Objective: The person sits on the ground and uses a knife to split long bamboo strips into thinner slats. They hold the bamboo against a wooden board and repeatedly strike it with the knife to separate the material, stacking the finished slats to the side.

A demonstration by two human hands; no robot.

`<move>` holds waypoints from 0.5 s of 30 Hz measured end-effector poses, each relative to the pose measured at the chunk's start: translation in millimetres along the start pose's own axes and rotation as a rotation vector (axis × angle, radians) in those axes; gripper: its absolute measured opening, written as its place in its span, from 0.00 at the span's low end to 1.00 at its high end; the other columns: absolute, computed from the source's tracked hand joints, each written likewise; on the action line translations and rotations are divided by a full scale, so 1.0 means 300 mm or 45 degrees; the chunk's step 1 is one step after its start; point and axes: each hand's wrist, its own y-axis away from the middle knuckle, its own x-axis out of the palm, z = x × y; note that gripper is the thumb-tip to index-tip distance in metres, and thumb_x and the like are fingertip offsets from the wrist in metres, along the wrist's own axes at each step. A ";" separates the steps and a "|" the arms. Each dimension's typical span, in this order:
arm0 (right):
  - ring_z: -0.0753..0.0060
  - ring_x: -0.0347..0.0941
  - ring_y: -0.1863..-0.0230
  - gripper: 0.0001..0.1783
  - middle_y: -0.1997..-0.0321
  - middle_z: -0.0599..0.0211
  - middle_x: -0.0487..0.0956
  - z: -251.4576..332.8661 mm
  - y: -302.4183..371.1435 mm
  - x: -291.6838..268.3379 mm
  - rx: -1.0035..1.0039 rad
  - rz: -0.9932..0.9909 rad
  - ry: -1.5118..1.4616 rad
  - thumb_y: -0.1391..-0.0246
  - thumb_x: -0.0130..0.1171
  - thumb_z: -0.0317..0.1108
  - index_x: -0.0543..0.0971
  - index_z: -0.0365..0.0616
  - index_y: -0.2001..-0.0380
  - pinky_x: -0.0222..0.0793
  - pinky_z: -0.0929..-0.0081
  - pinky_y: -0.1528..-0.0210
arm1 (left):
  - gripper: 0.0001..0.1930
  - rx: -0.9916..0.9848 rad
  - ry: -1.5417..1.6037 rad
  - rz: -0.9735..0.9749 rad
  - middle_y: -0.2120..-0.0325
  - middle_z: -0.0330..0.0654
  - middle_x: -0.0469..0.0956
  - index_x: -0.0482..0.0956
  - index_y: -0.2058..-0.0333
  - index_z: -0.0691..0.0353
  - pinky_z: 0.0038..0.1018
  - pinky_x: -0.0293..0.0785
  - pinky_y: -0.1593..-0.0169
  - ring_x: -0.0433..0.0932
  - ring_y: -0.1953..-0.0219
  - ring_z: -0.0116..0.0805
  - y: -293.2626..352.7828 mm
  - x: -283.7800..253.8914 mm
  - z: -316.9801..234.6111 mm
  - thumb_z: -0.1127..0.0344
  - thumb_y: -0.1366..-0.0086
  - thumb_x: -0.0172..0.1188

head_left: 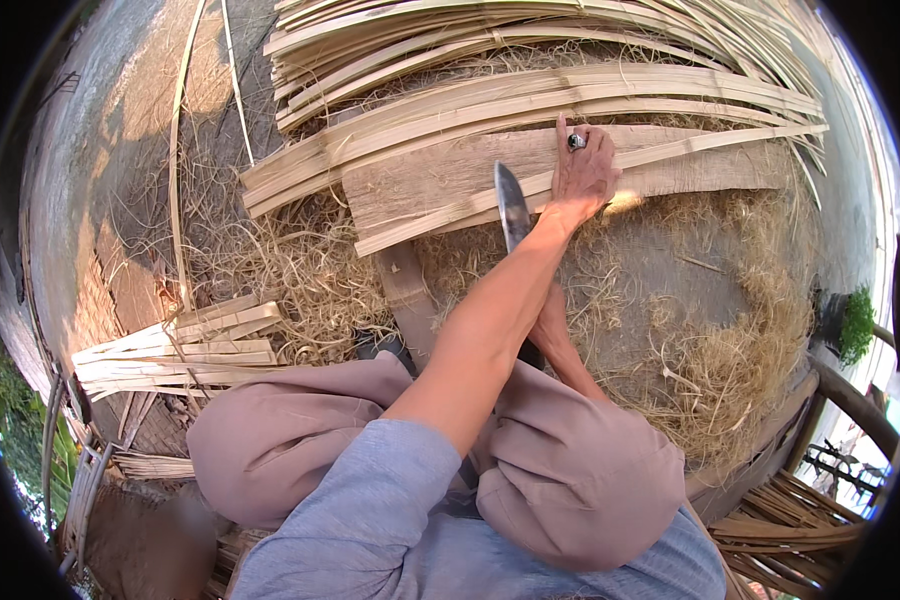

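My left hand (585, 168), with a ring on one finger, is closed over a long pale bamboo strip (690, 152). That strip slants across a wide wooden board (450, 170). My left forearm crosses in front of my right hand (550, 322), so only its wrist side shows and its fingers are hidden. From behind the forearm a knife (511, 200) rises, its dark blade pointing away from me beside the strip. The knife's handle is out of sight; it lines up with my right hand.
Beyond the board lie several split strips (530, 100) and a larger strip pile (450, 40). Curly shavings (320, 280) cover the ground around it. Shorter pieces (180, 350) are stacked at the left. My bent knees (580, 470) flank my arms.
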 end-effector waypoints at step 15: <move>0.62 0.79 0.51 0.21 0.51 0.53 0.81 -0.044 0.023 0.197 -0.293 0.207 0.078 0.38 0.64 0.40 0.77 0.36 0.49 0.75 0.61 0.50 | 0.21 -0.008 0.054 0.076 0.47 0.53 0.69 0.74 0.51 0.65 0.66 0.39 0.24 0.64 0.37 0.55 0.018 -0.023 0.002 0.55 0.34 0.63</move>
